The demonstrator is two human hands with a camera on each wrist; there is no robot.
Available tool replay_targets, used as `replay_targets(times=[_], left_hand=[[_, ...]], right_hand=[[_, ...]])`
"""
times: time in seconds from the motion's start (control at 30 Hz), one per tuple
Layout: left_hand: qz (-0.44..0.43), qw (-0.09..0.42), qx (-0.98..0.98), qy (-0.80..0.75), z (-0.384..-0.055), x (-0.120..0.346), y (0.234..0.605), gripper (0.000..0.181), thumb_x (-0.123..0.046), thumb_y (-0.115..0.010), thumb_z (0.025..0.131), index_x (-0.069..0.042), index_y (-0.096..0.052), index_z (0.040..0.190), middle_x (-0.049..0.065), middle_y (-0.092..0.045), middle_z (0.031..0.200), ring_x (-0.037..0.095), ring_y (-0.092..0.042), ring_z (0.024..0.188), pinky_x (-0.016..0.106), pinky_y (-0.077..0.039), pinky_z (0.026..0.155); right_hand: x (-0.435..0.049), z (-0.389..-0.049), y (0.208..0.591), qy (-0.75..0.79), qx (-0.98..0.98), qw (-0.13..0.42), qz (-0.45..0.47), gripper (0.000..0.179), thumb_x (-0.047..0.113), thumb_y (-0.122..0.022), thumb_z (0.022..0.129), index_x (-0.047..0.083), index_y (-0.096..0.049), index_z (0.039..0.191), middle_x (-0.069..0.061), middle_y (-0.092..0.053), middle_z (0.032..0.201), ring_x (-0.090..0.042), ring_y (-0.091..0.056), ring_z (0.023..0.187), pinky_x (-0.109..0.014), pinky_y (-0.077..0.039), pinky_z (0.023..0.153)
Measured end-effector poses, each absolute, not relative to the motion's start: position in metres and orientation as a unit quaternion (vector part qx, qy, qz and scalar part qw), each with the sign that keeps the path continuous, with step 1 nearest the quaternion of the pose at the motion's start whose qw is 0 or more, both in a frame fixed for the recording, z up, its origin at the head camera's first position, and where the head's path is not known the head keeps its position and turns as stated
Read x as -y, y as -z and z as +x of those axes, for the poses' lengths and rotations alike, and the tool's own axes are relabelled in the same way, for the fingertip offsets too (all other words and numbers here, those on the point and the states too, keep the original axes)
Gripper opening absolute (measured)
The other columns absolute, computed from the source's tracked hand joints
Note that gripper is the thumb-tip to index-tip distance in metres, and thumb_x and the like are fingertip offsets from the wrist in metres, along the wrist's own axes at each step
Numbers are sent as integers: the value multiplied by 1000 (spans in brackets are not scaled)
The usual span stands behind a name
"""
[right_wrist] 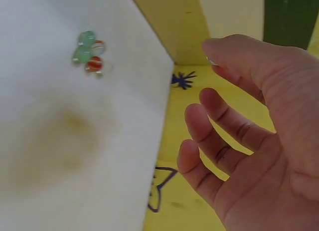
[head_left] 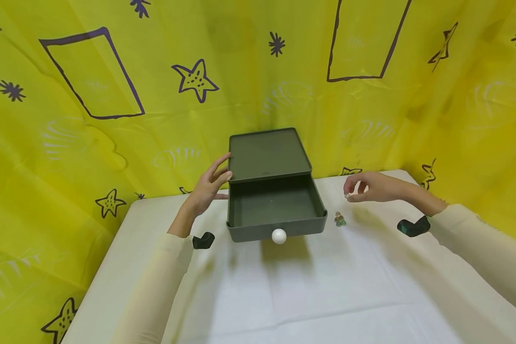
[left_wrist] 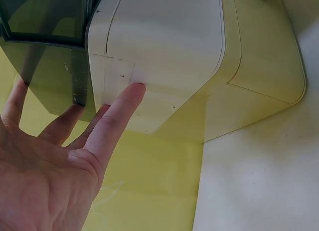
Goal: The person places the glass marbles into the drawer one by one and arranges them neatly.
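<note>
A drawer unit with a dark green top [head_left: 266,153] stands on the white table, its top drawer [head_left: 258,231] pulled out by a white round knob's side. The drawer's visible floor is bare. Against the unit's left side rests my left hand [head_left: 204,193], fingers extended; in the left wrist view the left hand [left_wrist: 55,161] touches the green and cream side panels [left_wrist: 159,46]. To the right of the unit, my right hand [head_left: 371,186] pinches a small pale glass marble [head_left: 347,195] above the table. Only a sliver of that marble [right_wrist: 212,62] shows in the right wrist view.
A small cluster of green and red-brown glass marbles [head_left: 339,220] lies on the table right of the drawer. Behind and beside the table hangs a yellow curtain [head_left: 241,57] with drawn stars and frames. The table's white surface [head_left: 258,296] stretches toward me.
</note>
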State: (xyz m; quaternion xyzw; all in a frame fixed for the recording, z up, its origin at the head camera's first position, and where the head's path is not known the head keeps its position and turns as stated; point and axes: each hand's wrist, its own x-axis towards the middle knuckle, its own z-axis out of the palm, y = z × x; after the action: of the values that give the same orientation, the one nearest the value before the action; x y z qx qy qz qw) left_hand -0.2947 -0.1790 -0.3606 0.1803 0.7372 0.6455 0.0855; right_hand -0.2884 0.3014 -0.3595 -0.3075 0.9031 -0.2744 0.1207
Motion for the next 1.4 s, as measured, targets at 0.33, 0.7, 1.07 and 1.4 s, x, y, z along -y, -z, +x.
replay_targets(times=[0.33,0.7,1.07,1.4], left_hand=[[183,87,-735,-647,-295,179,361,59,-28,-54,108,-37,-32,161,8,-30,165,30,-37,147,66,-47,100],[182,87,-731,-652,-294,179,361,59,-28,-55,107,-37,-33,161,9,-30,165,30,-36,147,69,-44,101],[181,83,-734,-649,-296,179,363,60,-28,-56,106,-36,-33,161,11,-31,165,31,-37,147,69,-44,101],[182,80,-739,-644,-296,178,362,59,-27,-55,107,-36,-33,161,11,-31,164,31,-38,146,66,-47,99]], right_hand=[[-291,-290,309,276,-900,88,-327,10,14,-74,96,14,-69,105,2,-66,101,-20,-61,89,-29,-53,79],[-279,-289,269,264,-912,56,-310,12,17,-75,95,14,-70,106,2,-66,103,-20,-62,88,-29,-54,77],[-268,-288,241,254,-914,20,-314,12,19,-76,95,17,-71,105,4,-68,103,-18,-64,89,-28,-54,81],[-255,-287,233,254,-913,27,-318,12,21,-76,95,18,-71,105,4,-68,103,-17,-63,88,-28,-54,80]])
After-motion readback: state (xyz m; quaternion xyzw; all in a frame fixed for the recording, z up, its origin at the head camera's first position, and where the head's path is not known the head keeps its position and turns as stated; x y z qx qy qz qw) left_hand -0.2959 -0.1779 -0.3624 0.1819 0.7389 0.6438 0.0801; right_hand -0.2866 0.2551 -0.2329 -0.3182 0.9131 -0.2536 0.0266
